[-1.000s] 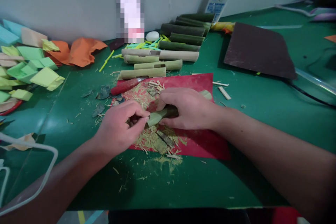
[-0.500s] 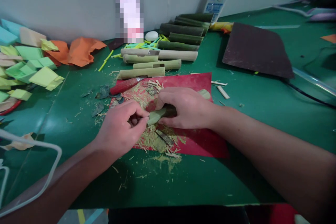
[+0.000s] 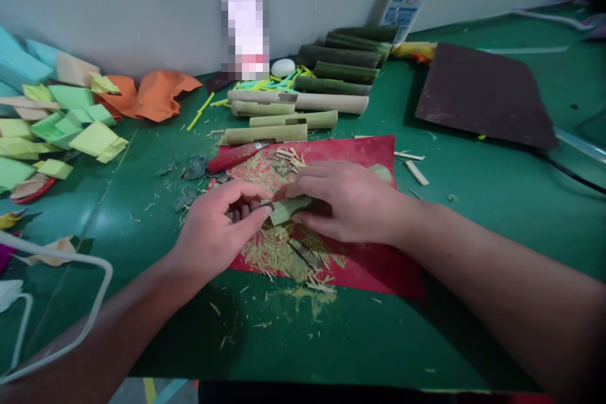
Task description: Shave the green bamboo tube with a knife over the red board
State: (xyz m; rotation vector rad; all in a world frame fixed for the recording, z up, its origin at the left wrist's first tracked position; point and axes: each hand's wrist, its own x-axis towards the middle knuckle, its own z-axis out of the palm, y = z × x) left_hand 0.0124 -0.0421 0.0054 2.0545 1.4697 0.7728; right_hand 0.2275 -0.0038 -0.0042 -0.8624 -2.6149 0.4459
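My right hand (image 3: 343, 199) is wrapped over a pale green bamboo tube (image 3: 285, 209), holding it slantwise above the red sheet (image 3: 374, 271). The tube's far end shows past my knuckles; its middle is hidden under the palm. At the near left end of the tube, my left hand (image 3: 222, 218) pinches a small dark flat piece (image 3: 267, 204) between thumb and forefinger, close against the bamboo. Shavings and pale dust (image 3: 277, 252) lie under both hands. A red-handled knife (image 3: 234, 158) rests at the sheet's upper left edge.
Several cut bamboo tubes (image 3: 267, 133) lie in a row behind the sheet. Folded paper pieces (image 3: 97, 139) and crumpled orange paper (image 3: 165, 95) are at left. A dark brown sheet (image 3: 483, 95) lies at right. A white wire frame (image 3: 101, 290) stands near my left forearm.
The view has shifted slightly, so the scene sits farther right. My left fingers have moved a little at the tube's end, exposing more of the dark piece. My right hand keeps its hold.
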